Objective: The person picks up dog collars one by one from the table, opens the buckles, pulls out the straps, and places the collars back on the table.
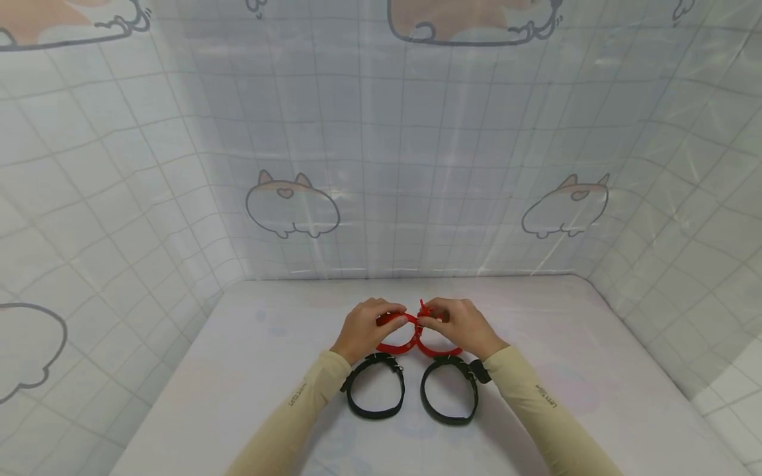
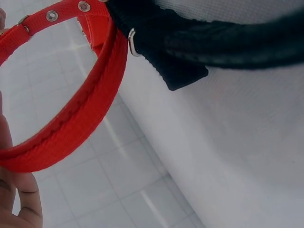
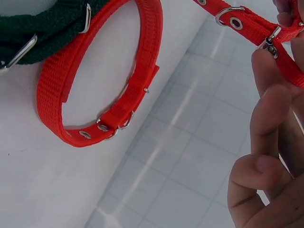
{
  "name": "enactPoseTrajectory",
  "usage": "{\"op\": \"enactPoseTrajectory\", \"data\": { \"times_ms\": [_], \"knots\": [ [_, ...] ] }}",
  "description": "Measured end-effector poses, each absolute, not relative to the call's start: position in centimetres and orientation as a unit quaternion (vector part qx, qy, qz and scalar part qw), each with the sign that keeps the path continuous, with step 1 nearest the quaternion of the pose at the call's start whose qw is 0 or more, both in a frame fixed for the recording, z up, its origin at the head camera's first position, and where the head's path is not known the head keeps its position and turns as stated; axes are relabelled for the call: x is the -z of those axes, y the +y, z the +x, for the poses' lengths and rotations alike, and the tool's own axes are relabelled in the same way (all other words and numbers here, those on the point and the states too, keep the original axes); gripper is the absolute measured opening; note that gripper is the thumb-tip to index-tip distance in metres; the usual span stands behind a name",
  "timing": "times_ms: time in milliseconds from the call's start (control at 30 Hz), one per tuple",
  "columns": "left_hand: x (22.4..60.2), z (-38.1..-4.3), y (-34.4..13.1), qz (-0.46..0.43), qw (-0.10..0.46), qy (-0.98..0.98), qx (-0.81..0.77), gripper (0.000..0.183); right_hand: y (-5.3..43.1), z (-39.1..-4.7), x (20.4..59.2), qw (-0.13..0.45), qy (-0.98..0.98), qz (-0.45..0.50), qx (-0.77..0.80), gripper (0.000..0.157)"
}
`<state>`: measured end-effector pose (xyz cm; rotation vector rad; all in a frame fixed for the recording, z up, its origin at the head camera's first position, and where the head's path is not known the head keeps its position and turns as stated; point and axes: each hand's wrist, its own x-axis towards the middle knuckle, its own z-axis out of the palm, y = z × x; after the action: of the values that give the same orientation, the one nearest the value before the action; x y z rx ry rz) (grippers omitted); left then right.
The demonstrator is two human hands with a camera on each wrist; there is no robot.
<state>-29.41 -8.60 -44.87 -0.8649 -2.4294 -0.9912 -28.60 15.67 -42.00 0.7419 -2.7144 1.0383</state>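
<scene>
Two red buckle collars stand side by side on the table in the head view. My left hand grips the left red collar between thumb and fingers. At that collar's metal buckle, my right hand pinches the strap, close to the left fingertips. Below the right hand, the other red collar forms a fastened loop with metal eyelets and a D-ring. Nearer to me, a black collar lies by the left wrist and a dark green collar by the right wrist.
The white table has its far edge against a grid-patterned curtain with cartoon animals, which also hangs along both sides. A small black device sits at the right wrist, beside the green collar.
</scene>
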Motion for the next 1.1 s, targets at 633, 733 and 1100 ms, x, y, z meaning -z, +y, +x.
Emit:
{"op": "enactPoseTrajectory", "data": {
  "times_ms": [633,733,1100],
  "knots": [
    [44.6,-29.5,-8.7,-0.305,0.171,-0.860,0.372,0.027,15.4,-28.4,41.6,0.098,-0.892,0.222,-0.383,0.023],
    [44.4,-29.4,-8.5,-0.318,0.192,-0.865,0.338,0.024,15.3,-28.3,41.4,0.105,-0.889,0.222,-0.386,0.023],
    [43.6,-29.5,-7.5,-0.326,0.228,-0.877,0.268,0.019,15.1,-28.3,41.3,0.115,-0.888,0.222,-0.385,0.022]
  ]
}}
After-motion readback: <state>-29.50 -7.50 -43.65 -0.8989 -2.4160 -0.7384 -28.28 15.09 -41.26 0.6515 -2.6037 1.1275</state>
